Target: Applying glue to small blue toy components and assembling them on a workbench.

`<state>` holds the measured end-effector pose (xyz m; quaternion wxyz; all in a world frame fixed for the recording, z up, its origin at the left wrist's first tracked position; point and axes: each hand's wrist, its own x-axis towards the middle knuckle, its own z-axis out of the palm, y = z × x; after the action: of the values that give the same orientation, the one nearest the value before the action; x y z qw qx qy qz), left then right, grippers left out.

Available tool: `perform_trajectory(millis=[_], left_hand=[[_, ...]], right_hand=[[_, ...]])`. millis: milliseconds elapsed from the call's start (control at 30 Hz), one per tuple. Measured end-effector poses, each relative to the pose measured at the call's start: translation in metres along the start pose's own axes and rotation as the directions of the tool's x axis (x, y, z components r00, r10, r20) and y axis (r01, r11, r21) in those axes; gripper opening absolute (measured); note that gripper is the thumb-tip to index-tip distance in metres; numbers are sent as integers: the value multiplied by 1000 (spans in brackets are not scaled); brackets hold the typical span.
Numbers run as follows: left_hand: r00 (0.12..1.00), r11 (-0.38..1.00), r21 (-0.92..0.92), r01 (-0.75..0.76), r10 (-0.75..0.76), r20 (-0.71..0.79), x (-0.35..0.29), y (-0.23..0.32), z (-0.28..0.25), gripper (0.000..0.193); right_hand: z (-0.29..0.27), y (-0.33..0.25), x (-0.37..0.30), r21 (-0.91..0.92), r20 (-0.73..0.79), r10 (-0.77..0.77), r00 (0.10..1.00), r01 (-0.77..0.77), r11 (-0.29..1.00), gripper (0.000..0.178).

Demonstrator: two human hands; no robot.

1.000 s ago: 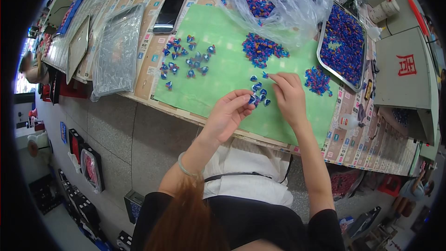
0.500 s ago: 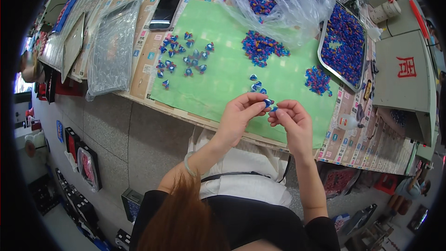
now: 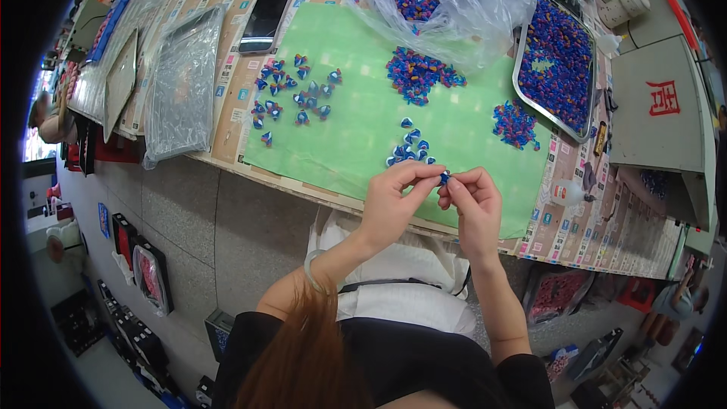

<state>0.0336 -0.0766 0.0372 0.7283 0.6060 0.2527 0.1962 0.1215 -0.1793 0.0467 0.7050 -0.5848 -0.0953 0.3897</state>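
Note:
My left hand (image 3: 390, 201) and my right hand (image 3: 478, 204) meet fingertip to fingertip over the front of a green cloth (image 3: 341, 151). Pinched between them is a small blue-and-white piece (image 3: 444, 178), partly covered by the fingers. Just beyond my left fingers lie several loose blue-and-white pieces (image 3: 410, 138). Farther left, a scattered group of small blue, white and reddish pieces (image 3: 309, 97) rests on the cloth. A heap of tiny blue and red pieces (image 3: 420, 77) spreads beyond my hands, and a smaller heap (image 3: 516, 126) lies to the right.
A metal tray (image 3: 517, 83) full of blue and red pieces stands at the right, beside a grey box (image 3: 644, 132). Clear plastic bagging (image 3: 485, 15) covers the far side. A phone (image 3: 266, 18), a plastic-wrapped tray (image 3: 182, 91) and a small bottle (image 3: 565, 192) also occupy the table.
My fingertips have come together; the two small blue pieces, held apart before, now meet. More of the loose blue-and-white pieces shows beyond my left hand. The whole view has shifted slightly.

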Motion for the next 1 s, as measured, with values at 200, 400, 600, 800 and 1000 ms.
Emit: perform_trajectory(millis=[200, 400, 600, 800, 1000], left_hand=[[994, 980, 164, -109, 108, 12, -2, 9, 4, 18], [984, 956, 233, -176, 166, 64, -2, 11, 3, 19], [978, 972, -142, -185, 196, 71, 1, 4, 3, 21], [974, 981, -148, -126, 151, 171, 3, 18, 2, 21], [942, 793, -518, 320, -208, 264, 2, 9, -4, 14]], right_hand=[[1, -3, -2, -60, -22, -45, 999, 43, 997, 5], [-2, -1, -5, -53, -1, -57, 998, 57, 997, 4], [8, -1, -11, -360, -10, -406, 914, 375, 854, 5], [2, -18, -12, 193, 12, 63, 998, -64, 979, 8], [5, -23, -18, 4, 21, 44, 999, -45, 999, 7]])
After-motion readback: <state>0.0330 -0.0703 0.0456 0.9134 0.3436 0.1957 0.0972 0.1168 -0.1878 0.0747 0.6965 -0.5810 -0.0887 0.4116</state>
